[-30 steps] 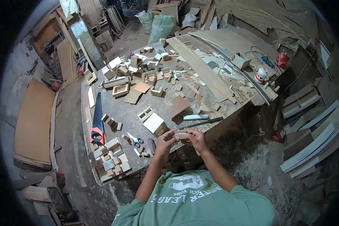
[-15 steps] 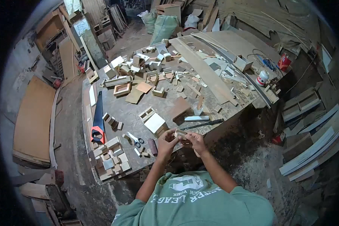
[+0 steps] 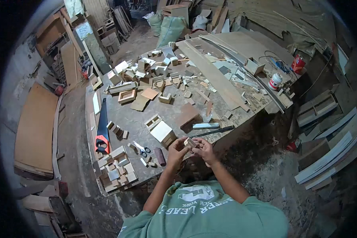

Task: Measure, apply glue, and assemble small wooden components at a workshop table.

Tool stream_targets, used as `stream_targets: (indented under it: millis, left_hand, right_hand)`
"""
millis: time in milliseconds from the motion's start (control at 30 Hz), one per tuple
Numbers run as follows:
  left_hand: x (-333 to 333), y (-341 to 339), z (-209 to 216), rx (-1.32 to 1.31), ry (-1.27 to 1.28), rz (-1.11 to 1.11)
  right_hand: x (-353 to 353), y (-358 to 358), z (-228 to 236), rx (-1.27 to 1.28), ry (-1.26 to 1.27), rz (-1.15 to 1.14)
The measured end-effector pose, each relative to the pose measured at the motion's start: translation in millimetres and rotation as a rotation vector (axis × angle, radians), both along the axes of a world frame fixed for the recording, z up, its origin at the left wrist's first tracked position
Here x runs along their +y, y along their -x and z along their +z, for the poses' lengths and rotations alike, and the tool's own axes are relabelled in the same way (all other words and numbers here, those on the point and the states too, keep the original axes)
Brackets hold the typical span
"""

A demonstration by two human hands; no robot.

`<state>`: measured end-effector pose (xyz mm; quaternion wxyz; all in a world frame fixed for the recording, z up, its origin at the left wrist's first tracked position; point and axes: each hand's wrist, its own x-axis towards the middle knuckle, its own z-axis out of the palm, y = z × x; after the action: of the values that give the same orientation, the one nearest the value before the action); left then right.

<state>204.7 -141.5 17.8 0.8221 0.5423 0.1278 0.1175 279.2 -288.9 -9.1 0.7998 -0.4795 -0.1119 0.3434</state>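
Near the front edge of the workbench, my left hand [image 3: 175, 152] and my right hand [image 3: 204, 152] are close together, both closed on a small pale wooden piece [image 3: 189, 142]. It is tilted, with its upper end showing above the fingers and the rest hidden by them. Just beyond my left hand stands a small wooden box with a white top [image 3: 162, 130]. A dark bar-shaped tool [image 3: 215, 131] and a white-faced wooden strip [image 3: 206, 125] lie past my right hand. Scissors [image 3: 142, 149] and a dark reddish cylinder [image 3: 160, 156] lie left of my left hand.
A handsaw [image 3: 102, 131] lies along the workbench's [image 3: 146, 115] left side, above a tray of small blocks [image 3: 133, 173]. Wood offcuts and little boxes [image 3: 128, 96] pile up farther back. A long board [image 3: 214, 77], a white bottle [image 3: 275, 81] and a red can [image 3: 298, 64] are at right.
The wooden piece has been turned in my fingers and now points more upward. My right hand's fingers have shifted around it, while both hands stay in nearly the same place.
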Motion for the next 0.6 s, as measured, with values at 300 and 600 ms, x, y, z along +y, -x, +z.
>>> stream_targets:
  millis: [300,600]
  left_hand:
    - [-13,-18,-10,0.124,0.061,-0.165]
    - [-32,-45,-37,0.204,0.114,-0.205]
  right_hand:
    - [-15,-8,-11,-0.005,-0.034,-0.152]
    - [-40,-19,-29,-0.104,0.009,-0.222]
